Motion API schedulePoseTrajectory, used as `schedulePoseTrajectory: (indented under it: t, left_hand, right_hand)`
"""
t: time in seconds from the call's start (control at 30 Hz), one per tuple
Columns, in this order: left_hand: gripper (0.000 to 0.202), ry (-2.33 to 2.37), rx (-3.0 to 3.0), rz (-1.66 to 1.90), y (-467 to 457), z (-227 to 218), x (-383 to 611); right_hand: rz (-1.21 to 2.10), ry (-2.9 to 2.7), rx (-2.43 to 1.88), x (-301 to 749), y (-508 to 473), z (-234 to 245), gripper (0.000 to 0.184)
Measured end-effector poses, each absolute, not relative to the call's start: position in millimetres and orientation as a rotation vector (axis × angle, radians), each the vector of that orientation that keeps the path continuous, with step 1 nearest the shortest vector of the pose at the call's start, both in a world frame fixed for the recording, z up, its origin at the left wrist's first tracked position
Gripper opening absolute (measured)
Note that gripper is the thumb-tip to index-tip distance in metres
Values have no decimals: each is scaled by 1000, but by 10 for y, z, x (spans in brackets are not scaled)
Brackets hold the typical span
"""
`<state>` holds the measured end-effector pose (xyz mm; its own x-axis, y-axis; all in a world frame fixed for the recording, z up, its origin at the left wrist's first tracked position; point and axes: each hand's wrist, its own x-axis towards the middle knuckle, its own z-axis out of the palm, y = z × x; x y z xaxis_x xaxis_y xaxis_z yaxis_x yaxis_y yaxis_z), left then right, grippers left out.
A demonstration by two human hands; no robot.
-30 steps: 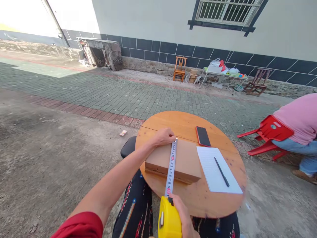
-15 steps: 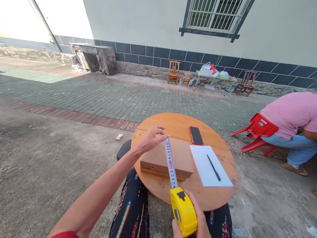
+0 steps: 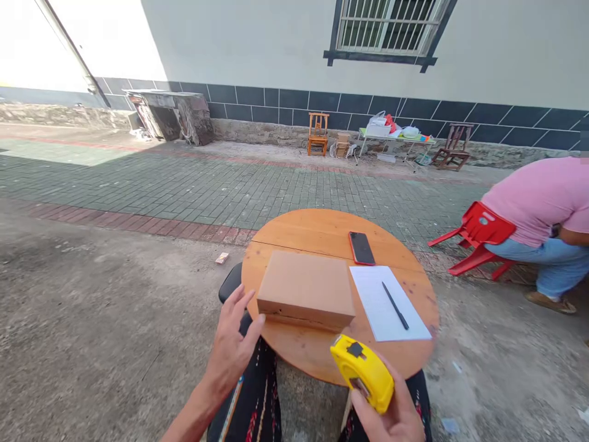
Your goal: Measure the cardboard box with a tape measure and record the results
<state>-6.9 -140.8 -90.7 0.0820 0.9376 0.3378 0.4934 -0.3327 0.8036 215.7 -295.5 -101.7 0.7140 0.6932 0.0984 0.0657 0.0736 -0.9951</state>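
Note:
My right hand (image 3: 391, 408) grips a yellow tape measure (image 3: 363, 371) near the front edge of the round wooden table (image 3: 299, 350). Its blade is drawn in, and only the tip shows at the mouth of the case. A closed brown cardboard box (image 3: 307, 285) lies flat on the left half of the tabletop. By the box's front left corner, my left hand (image 3: 234, 337) is open with fingers apart; whether the thumb touches the box I cannot tell.
Right of the box lie a sheet of paper (image 3: 381, 313) with a black pen (image 3: 396, 306) on it and a phone (image 3: 361, 248) in a red case. A person in a pink shirt (image 3: 543, 196) sits on a red plastic chair (image 3: 488, 224) to the right.
The metal blade that stretched across the box has gone back into the case. My left hand has left the box's far edge and come down to its near left corner. The tape measure moved right.

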Motion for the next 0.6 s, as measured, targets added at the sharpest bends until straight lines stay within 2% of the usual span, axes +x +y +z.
schedulePoseTrajectory:
  t: [0.13, 0.2, 0.33, 0.43, 0.6]
  left_hand:
    - [77, 1347, 1441, 1062, -1177, -1111, -72]
    - [86, 1281, 1337, 1013, -1166, -1185, -11]
    - [79, 1144, 1355, 1083, -1187, -1221, 155]
    - [67, 1121, 1376, 1158, -1167, -1198, 256]
    - [63, 1125, 1330, 1174, -1128, -1204, 327]
  right_hand:
    - [583, -473, -1237, 2447, -2697, -919, 58]
    - [608, -419, -1179, 2538, -2532, -866, 56]
    - [643, -471, -1191, 2581, -2280, -819, 49]
    - [517, -614, -1240, 2612, -2152, -740, 49]
    - [339, -1338, -1361, 2694, -1735, -439, 47]
